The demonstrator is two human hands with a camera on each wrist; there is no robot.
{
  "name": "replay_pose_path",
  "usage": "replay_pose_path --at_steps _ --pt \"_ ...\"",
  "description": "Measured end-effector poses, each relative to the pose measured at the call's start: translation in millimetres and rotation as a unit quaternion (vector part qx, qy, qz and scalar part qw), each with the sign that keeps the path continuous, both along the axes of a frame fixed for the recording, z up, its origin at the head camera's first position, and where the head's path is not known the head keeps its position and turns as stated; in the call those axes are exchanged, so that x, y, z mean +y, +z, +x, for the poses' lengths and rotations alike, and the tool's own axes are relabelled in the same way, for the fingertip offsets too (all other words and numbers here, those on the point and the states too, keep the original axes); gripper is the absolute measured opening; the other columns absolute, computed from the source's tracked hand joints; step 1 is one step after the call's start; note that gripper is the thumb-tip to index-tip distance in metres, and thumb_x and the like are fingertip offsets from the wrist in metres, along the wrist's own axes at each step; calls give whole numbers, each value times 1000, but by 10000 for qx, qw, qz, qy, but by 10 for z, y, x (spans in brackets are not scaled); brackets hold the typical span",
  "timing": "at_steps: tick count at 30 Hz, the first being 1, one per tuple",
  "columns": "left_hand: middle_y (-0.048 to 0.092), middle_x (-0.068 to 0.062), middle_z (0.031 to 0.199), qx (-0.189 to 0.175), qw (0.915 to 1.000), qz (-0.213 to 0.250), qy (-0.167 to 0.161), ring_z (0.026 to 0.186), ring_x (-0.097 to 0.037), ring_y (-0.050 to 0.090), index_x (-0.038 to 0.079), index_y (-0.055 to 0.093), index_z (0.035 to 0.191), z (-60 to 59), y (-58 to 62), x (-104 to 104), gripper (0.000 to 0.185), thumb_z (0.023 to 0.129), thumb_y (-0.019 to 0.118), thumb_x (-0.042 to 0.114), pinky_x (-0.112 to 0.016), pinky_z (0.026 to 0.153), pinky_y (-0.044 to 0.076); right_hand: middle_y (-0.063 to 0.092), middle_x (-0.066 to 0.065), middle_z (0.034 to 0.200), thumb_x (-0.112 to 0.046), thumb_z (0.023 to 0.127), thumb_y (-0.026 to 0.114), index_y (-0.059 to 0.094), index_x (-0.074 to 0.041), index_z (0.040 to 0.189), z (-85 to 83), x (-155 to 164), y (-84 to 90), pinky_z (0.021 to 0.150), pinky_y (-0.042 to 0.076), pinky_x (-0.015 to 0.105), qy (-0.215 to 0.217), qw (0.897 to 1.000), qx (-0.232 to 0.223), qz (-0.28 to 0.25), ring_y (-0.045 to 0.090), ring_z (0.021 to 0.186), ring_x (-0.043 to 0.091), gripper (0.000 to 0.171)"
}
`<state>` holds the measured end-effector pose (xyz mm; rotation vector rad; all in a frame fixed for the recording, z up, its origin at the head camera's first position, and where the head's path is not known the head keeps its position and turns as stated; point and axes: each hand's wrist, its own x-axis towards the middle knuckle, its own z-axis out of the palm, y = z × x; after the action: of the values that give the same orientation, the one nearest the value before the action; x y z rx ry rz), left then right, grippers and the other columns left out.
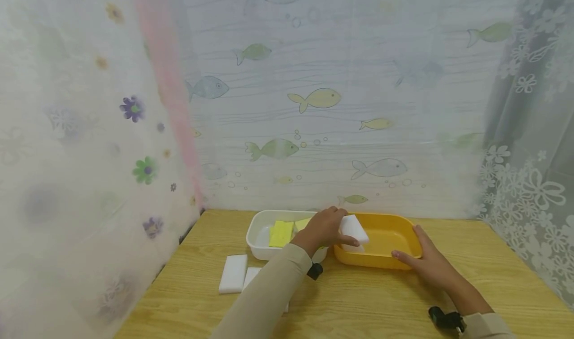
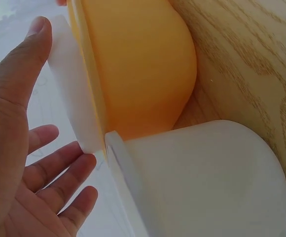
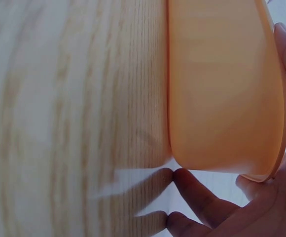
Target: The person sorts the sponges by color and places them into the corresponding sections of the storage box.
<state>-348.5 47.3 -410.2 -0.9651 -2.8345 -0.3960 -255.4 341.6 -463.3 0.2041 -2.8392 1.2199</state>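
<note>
My left hand (image 1: 324, 228) holds a flat white sponge block (image 1: 354, 229) over the left end of an orange plastic basin (image 1: 392, 265). In the left wrist view, the thumb is at one end of the white sponge block (image 2: 66, 79) and fingertips are at the other, right beside the rim. My right hand (image 1: 428, 264) grips the basin's right end, its thumb on the front rim. In the right wrist view, fingertips (image 3: 182, 177) touch the basin's lower corner near the table. A white basin (image 1: 257, 252) with yellow sponge pieces (image 1: 281, 234) stands partly behind the left hand.
More white blocks (image 1: 233, 274) lie on the wooden table (image 1: 358, 304) at the front left, partly hidden by the left sleeve (image 1: 264, 294). A curtain with printed fish (image 1: 320, 98) hangs behind the table, and flowered sheets hang at both sides.
</note>
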Motion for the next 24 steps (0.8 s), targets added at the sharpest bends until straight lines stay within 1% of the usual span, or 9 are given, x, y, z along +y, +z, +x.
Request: replay_pose_path --at_steps 2,5,7,9,17,24 --pt "66 3 120 -6 10000 -81 28 98 -12 58 19 61 138 7 -5 3 86 75 75 77 -26 90 56 -13 33 168 -50 100 65 -17 -4 163 -1 0 0 109 16 85 -14 10000 2 -7 2 150 63 113" --pt "65 1 132 -32 9997 -254 52 110 -15 62 18 58 144 28 0 1 91 78 71 78 -30 99 56 -13 34 167 -49 100 65 -17 -3 163 -3 2 -3 109 16 85 2 10000 7 -16 1 149 64 113" --pt "63 -1 140 -47 9993 -353 67 119 -18 62 17 54 149 41 3 -1 94 79 68 80 -32 104 54 -13 33 168 -50 99 66 -16 -3 163 -3 1 -4 109 16 85 -2 10000 8 -8 2 149 63 114" --pt "61 -1 144 -56 9992 -394 81 125 -19 61 17 52 151 48 5 -5 96 80 66 80 -33 107 53 -12 33 168 -50 100 66 -16 -3 163 -4 3 -2 109 16 85 9 10000 23 0 2 149 64 113" --pt "59 -3 147 -49 9990 -434 71 131 -21 58 17 52 152 66 35 -47 95 83 61 82 -37 112 50 -11 33 168 -49 100 66 -14 -3 163 3 2 1 109 17 85 5 10000 41 5 3 150 63 112" --pt "58 -4 148 105 9987 -493 19 132 -23 57 17 52 152 58 37 -163 94 84 60 81 -42 113 49 -12 33 168 -50 100 65 -14 -3 163 5 1 7 108 17 85 14 10000 -2 48 3 149 64 111"
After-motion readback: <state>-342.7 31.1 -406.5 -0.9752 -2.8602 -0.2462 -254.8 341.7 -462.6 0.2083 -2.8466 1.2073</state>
